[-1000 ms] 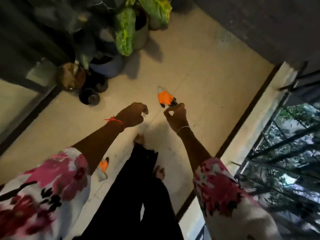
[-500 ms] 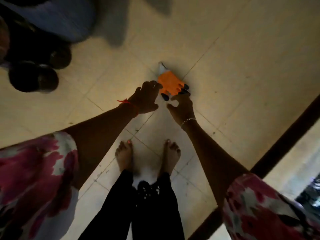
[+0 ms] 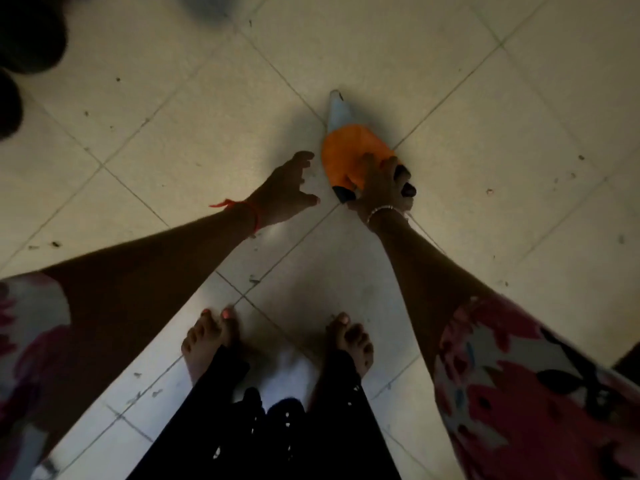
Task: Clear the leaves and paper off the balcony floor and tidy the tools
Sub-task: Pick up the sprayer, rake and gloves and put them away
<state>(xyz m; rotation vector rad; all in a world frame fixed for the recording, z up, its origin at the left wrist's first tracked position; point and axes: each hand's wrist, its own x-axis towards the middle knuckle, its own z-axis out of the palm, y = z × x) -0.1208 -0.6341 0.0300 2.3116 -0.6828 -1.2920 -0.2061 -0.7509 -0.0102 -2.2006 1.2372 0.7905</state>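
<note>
Right hand [image 3: 381, 183] is down on the orange glove [image 3: 348, 150], fingers [image 3: 372, 162] curled over its black-tipped end, gripping it. Glove lies flat on the tiled floor [image 3: 485, 98], pale cuff pointing away beyond the hand. Left hand [image 3: 285, 190] sits just left of the right one, loosely spread, holding nothing (I see a gap between it and the glove). Bare feet [image 3: 207, 337] are below both wrists.
</note>
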